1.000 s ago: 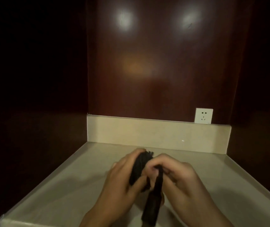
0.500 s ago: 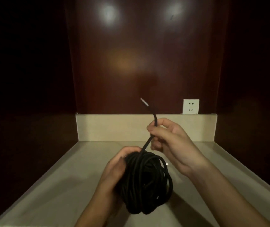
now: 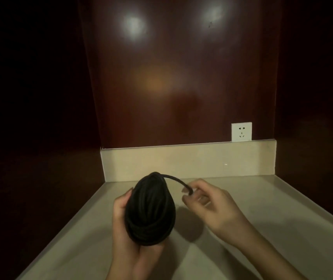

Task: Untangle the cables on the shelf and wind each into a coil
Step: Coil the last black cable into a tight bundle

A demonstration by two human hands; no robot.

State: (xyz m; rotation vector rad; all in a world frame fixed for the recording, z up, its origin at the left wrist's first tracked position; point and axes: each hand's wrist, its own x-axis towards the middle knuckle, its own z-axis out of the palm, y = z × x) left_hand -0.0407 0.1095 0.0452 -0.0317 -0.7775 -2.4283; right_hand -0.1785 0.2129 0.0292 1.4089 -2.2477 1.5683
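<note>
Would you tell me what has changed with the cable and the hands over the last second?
The right hand brought the cable's free end down from its raised position and now pinches it beside the black coil. The left hand still grips the coil above the shelf; the wall socket is unchanged.

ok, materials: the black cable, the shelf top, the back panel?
Black cable: matte jacket, probably rubber or PVC; it shows no glare and bends smoothly toward the right hand.
Shelf top: pale beige slab with a raised back lip, likely stone or a solid-surface composite; soft sheen only.
Back panel: dark red-brown, glossy, likely lacquered wood or laminate; it mirrors two lights.
</note>
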